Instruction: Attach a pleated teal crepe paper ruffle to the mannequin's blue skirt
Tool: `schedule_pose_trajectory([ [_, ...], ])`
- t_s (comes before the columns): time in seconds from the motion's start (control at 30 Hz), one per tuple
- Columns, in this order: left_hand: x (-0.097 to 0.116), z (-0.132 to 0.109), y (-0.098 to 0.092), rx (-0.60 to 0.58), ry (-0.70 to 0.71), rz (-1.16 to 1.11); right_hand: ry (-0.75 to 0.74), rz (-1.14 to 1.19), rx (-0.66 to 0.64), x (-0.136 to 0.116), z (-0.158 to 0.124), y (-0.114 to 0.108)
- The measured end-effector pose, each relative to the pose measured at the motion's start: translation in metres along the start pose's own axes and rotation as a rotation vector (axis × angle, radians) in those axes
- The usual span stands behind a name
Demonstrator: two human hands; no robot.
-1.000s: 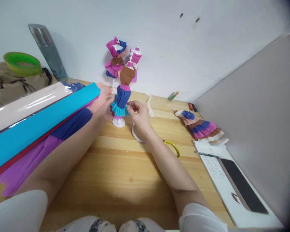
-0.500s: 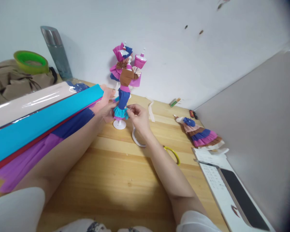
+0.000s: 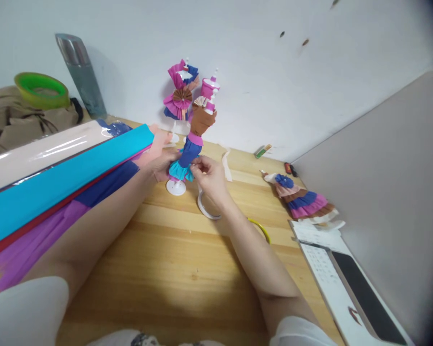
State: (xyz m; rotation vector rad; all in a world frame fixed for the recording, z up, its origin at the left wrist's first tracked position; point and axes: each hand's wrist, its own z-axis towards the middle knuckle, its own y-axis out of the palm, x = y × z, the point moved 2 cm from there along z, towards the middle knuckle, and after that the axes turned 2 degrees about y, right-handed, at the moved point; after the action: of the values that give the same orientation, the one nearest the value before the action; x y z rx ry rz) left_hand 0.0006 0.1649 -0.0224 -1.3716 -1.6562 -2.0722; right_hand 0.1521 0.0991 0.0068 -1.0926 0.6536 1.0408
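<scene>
Mini mannequin (image 3: 193,144), tilting: brown bodice, pink waistband, blue skirt already on; turquoise hem ruffle (image 3: 179,170) being fitted, left hand (image 3: 162,161) steadying, right hand (image 3: 209,175) fingers pinching ruffle.

A small mannequin (image 3: 188,149) on a white round stand is dressed in crepe paper: a brown top, a pink waistband, a dark blue skirt and a turquoise ruffle at the hem. It leans with its top toward the right (its base looks tipped on the wood). The ruffle sits between the fingertips of the left hand (image 3: 164,161) and those of the right hand (image 3: 207,175), which pinch it from either side; the white foot lies just below the left fingers.
</scene>
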Motion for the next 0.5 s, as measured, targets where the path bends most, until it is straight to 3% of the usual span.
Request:
schedule_pose_trajectory([
  [0.13, -0.001, -0.002, 0.011, -0.016, -0.062, 0.08, -0.004, 0.013, 0.028, 0.007, 0.003, 0.003],
  [0.23, 0.001, -0.006, 0.012, 0.054, -0.037, 0.11, -0.004, 0.005, 0.029, 0.01, 0.006, 0.003],
  [0.4, 0.003, -0.014, 0.01, 0.134, 0.049, 0.003, -0.009, -0.015, 0.033, 0.008, 0.01, 0.001],
  [0.5, -0.002, -0.018, 0.005, 0.14, -0.007, -0.07, -0.003, -0.019, 0.023, 0.009, 0.01, 0.002],
])
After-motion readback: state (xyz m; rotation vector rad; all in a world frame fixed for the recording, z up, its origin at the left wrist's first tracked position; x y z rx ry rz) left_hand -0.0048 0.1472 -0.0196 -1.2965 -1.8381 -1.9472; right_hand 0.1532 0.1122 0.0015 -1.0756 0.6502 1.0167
